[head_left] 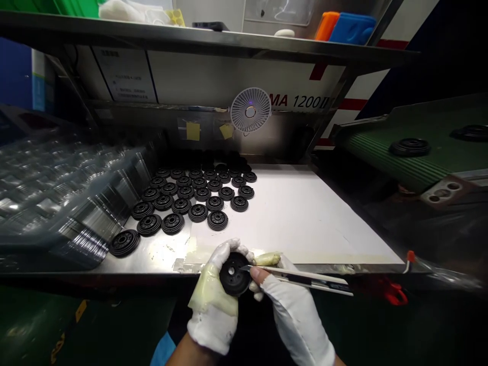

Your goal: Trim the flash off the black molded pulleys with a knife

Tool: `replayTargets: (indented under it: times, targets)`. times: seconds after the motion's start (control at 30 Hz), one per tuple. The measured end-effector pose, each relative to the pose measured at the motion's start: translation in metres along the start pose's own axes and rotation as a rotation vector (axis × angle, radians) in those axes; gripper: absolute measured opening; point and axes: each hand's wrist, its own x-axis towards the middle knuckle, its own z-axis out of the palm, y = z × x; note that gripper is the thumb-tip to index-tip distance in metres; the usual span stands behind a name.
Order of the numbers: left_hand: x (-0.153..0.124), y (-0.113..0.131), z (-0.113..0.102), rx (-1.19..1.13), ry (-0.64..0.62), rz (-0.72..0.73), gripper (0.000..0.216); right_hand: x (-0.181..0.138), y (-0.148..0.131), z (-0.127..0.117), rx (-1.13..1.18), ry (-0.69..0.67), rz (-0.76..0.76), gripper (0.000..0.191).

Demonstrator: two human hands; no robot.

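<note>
My left hand (213, 300), in a white glove, is closed round a black round disc part (233, 273) held just below the bench's front edge. My right hand (293, 315), also gloved, grips a slim utility knife (305, 278) whose blade tip touches the disc's right side. Several matching black discs (198, 195) lie in rows on the bench beyond my hands.
Stacks of clear plastic trays (57, 193) fill the left. A white sheet (297, 213) covers the bench's right part. A green conveyor (415, 152) at right carries black discs. A small fan (250, 110) hangs at the back, under a shelf (190, 35). Red-handled tool (392, 292) lies at the front edge.
</note>
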Motion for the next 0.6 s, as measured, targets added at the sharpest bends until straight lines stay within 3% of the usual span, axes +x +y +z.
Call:
replayTargets:
  times: [0.23, 0.6]
  targets:
    - [-0.0025, -0.0031, 0.0007, 0.097, 0.039, 0.024, 0.017, -0.0013, 0.0005, 0.0010, -0.014, -0.003, -0.030, 0.019]
    - [-0.0012, -0.0040, -0.0021, 0.114, 0.049, 0.004, 0.017, 0.0001, 0.0064, -0.0025, -0.036, 0.036, 0.065, 0.020]
